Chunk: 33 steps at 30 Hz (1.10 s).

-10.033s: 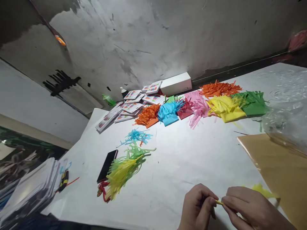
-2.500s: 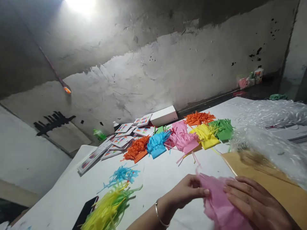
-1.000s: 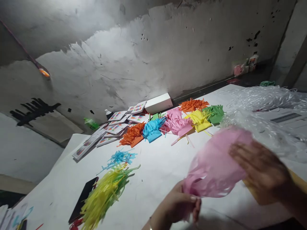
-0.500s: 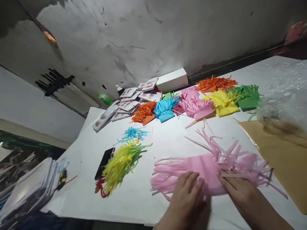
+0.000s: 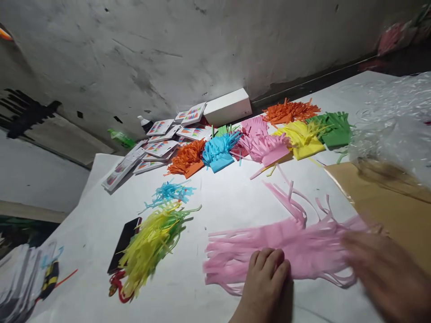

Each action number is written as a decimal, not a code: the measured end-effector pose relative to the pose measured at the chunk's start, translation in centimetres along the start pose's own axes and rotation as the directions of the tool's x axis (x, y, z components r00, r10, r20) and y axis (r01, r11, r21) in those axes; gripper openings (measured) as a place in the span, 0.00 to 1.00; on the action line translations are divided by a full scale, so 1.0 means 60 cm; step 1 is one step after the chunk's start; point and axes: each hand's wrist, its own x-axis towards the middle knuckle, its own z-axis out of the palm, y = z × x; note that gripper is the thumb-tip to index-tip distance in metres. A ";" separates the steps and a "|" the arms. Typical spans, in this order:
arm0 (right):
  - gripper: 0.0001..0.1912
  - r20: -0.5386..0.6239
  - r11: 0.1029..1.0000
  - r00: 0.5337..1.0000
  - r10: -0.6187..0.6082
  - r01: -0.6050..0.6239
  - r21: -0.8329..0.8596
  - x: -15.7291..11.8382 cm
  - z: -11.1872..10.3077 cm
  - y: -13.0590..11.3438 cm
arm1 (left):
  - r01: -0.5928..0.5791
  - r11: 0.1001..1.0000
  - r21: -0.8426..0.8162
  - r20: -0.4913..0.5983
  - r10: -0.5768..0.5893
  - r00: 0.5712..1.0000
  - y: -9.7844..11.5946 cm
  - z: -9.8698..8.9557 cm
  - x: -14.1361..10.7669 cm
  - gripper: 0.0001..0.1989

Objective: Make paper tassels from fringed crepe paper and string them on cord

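Note:
In front of me lies a pink fringed tissue-paper tassel sheet [image 5: 303,253], its strips spread to the left and right and a few toward the back. My left hand [image 5: 267,273] has its fingers curled together on the near edge of the sheet's middle; the thumb side is partly hidden. Over the right-hand strips is my right hand [image 5: 384,264], smeared by motion. Its fingers are too blurred to show whether they grip any strips.
A yellow-green paper tassel [image 5: 151,251] lies left, partly over a black phone [image 5: 124,242], near blue shreds [image 5: 173,193]. Behind are fringed bundles, including a blue one [image 5: 218,152], packaged cards [image 5: 160,148] and a white box [image 5: 229,107]. Brown paper [image 5: 380,193] and clear plastic [image 5: 397,130] lie right.
My right hand has moved right along the pink strips, which now lie flatter and straighter. My left hand stays at the near edge with its fingers more curled. The view has shifted slightly right.

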 end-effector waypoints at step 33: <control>0.13 0.261 0.987 0.965 -0.032 -0.012 0.163 0.039 0.050 -0.072 | 0.229 0.962 -0.151 -0.100 -0.246 0.964 0.034 0.019 -0.006 0.10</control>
